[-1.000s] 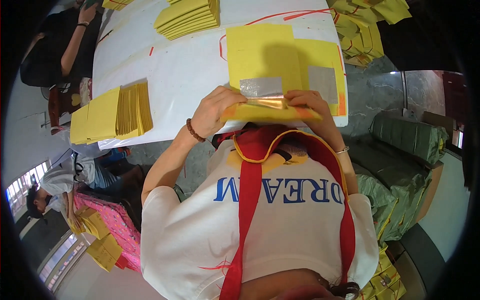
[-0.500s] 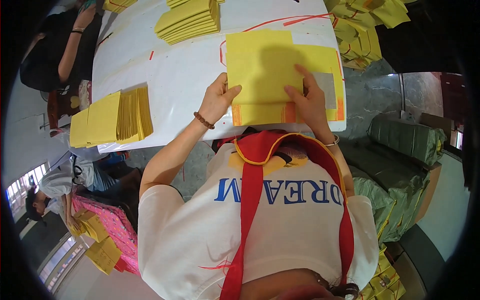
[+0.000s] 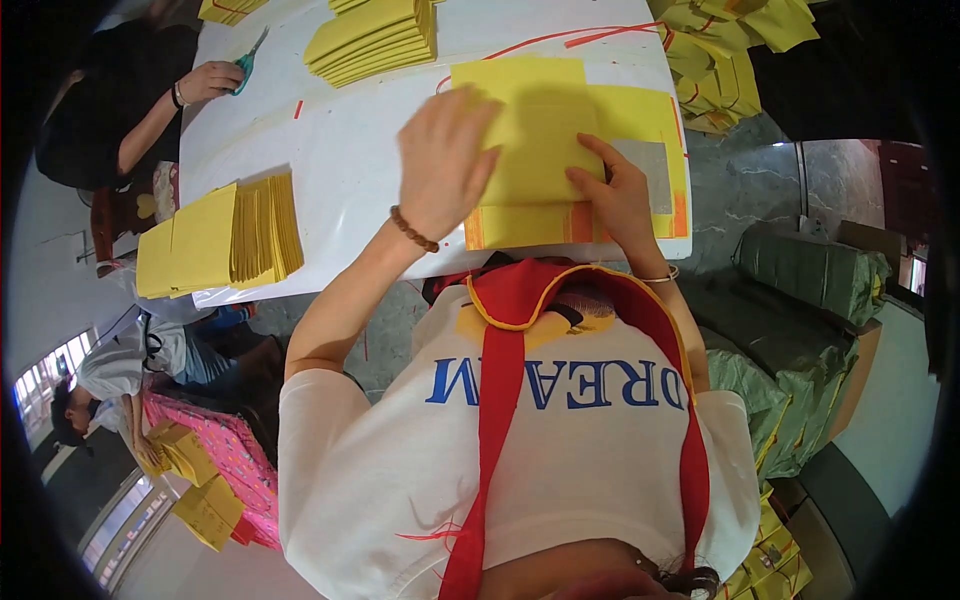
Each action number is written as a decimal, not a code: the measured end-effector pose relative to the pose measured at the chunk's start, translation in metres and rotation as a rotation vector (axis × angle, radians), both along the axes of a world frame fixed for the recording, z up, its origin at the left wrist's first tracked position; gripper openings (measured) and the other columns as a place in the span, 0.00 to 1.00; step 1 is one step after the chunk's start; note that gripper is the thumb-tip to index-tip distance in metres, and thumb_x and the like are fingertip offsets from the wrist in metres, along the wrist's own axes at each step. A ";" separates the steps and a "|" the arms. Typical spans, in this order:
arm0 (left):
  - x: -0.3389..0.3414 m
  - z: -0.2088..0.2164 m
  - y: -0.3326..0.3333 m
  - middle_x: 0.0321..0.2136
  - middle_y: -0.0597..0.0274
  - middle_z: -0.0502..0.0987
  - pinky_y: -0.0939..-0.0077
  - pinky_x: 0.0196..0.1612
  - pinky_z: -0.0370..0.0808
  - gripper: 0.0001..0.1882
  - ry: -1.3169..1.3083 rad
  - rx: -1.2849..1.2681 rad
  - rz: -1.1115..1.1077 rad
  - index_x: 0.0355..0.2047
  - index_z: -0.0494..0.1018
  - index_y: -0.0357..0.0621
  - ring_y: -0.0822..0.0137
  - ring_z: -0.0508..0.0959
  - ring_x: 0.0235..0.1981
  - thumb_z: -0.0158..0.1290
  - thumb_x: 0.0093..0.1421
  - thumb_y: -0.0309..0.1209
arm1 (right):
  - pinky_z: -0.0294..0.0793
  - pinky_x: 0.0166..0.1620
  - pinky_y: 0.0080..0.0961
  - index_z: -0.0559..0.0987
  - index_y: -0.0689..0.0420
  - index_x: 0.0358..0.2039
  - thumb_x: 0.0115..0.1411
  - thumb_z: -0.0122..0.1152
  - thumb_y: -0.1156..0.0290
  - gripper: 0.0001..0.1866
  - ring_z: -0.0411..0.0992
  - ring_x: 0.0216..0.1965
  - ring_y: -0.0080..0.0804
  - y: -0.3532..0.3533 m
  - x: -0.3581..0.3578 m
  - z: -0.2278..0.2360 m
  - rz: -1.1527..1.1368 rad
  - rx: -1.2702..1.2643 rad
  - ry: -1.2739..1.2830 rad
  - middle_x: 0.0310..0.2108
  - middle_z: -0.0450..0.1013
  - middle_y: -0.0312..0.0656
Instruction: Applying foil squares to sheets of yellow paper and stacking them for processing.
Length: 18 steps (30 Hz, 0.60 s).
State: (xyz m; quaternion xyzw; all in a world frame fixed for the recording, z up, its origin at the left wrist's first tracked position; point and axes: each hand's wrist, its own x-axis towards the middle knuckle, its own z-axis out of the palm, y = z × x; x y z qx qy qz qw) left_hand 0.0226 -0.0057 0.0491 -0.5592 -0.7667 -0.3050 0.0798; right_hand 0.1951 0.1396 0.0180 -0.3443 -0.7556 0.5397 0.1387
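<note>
A yellow paper sheet with orange strips along its near edge lies in front of me on the white table. Under its right side, another yellow sheet with a grey patch and orange marks sticks out. My left hand is raised over the left edge of the upper sheet, blurred, with the thumb apart from the fingers and nothing visible in it. My right hand rests at the right edge of that sheet, thumb and forefinger apart on the paper. Its other fingers are partly hidden.
Stacks of folded yellow paper stand at the table's left and far side. Red ribbon trails across the far right. A co-worker's hand holds green-handled scissors at left. Yellow bundles and green-wrapped packages are at right.
My left hand has let go of the sheet's left edge and lifted up and away from me. My right forefinger has drawn slightly left. The co-worker's hand has moved over the table with scissors.
</note>
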 end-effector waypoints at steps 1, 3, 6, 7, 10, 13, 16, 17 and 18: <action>0.004 0.002 0.006 0.53 0.53 0.64 0.59 0.55 0.59 0.30 0.040 -0.035 -0.164 0.53 0.65 0.47 0.51 0.62 0.54 0.59 0.48 0.30 | 0.70 0.44 0.19 0.71 0.63 0.51 0.52 0.61 0.74 0.24 0.71 0.41 0.24 0.000 0.000 -0.002 -0.001 0.001 0.010 0.42 0.74 0.45; 0.017 -0.011 0.016 0.54 0.55 0.64 0.58 0.55 0.59 0.27 0.029 -0.049 -0.246 0.52 0.67 0.50 0.52 0.62 0.55 0.58 0.51 0.35 | 0.70 0.44 0.19 0.72 0.62 0.51 0.52 0.61 0.74 0.24 0.71 0.41 0.23 0.001 0.001 -0.006 -0.008 0.004 0.020 0.42 0.74 0.45; 0.024 -0.031 0.017 0.57 0.53 0.60 0.54 0.57 0.55 0.26 0.070 -0.206 -0.339 0.54 0.66 0.53 0.52 0.57 0.58 0.54 0.55 0.42 | 0.71 0.42 0.18 0.73 0.62 0.50 0.52 0.62 0.73 0.23 0.72 0.40 0.26 0.001 0.002 -0.008 -0.021 0.006 0.069 0.40 0.75 0.45; 0.024 -0.033 0.017 0.57 0.53 0.60 0.54 0.57 0.55 0.26 0.070 -0.207 -0.347 0.54 0.66 0.53 0.52 0.57 0.58 0.54 0.55 0.42 | 0.70 0.44 0.25 0.73 0.58 0.50 0.51 0.62 0.69 0.24 0.72 0.43 0.33 -0.001 0.001 -0.004 -0.012 0.118 0.032 0.44 0.73 0.48; 0.024 -0.034 0.016 0.58 0.53 0.58 0.53 0.59 0.52 0.27 0.081 -0.247 -0.335 0.54 0.65 0.53 0.52 0.55 0.60 0.54 0.54 0.43 | 0.63 0.51 0.41 0.71 0.53 0.52 0.51 0.61 0.60 0.27 0.66 0.52 0.41 -0.019 0.006 0.003 0.000 0.570 -0.034 0.52 0.66 0.48; 0.023 -0.035 0.016 0.58 0.53 0.58 0.53 0.59 0.51 0.29 0.083 -0.257 -0.341 0.54 0.65 0.50 0.51 0.54 0.60 0.55 0.53 0.43 | 0.51 0.56 0.55 0.68 0.52 0.55 0.54 0.55 0.51 0.30 0.56 0.61 0.42 -0.032 0.019 -0.007 0.159 0.940 -0.105 0.60 0.57 0.44; 0.022 -0.035 0.017 0.57 0.53 0.60 0.53 0.58 0.53 0.30 0.041 -0.199 -0.352 0.54 0.64 0.46 0.51 0.56 0.59 0.55 0.53 0.44 | 0.46 0.56 0.63 0.65 0.52 0.57 0.56 0.50 0.46 0.33 0.51 0.64 0.41 -0.032 0.024 -0.020 0.315 0.957 -0.144 0.63 0.54 0.43; 0.021 -0.032 0.017 0.56 0.52 0.60 0.54 0.56 0.55 0.31 -0.006 -0.169 -0.368 0.53 0.64 0.43 0.51 0.57 0.57 0.56 0.51 0.44 | 0.46 0.56 0.64 0.65 0.53 0.57 0.57 0.48 0.45 0.33 0.51 0.64 0.42 -0.030 0.025 -0.021 0.318 0.951 -0.135 0.62 0.54 0.44; 0.019 -0.030 0.016 0.56 0.52 0.60 0.55 0.55 0.56 0.32 -0.050 -0.139 -0.382 0.53 0.64 0.41 0.51 0.59 0.56 0.58 0.50 0.43 | 0.46 0.56 0.64 0.65 0.53 0.57 0.57 0.48 0.45 0.33 0.51 0.64 0.42 -0.030 0.025 -0.021 0.319 0.954 -0.133 0.62 0.54 0.44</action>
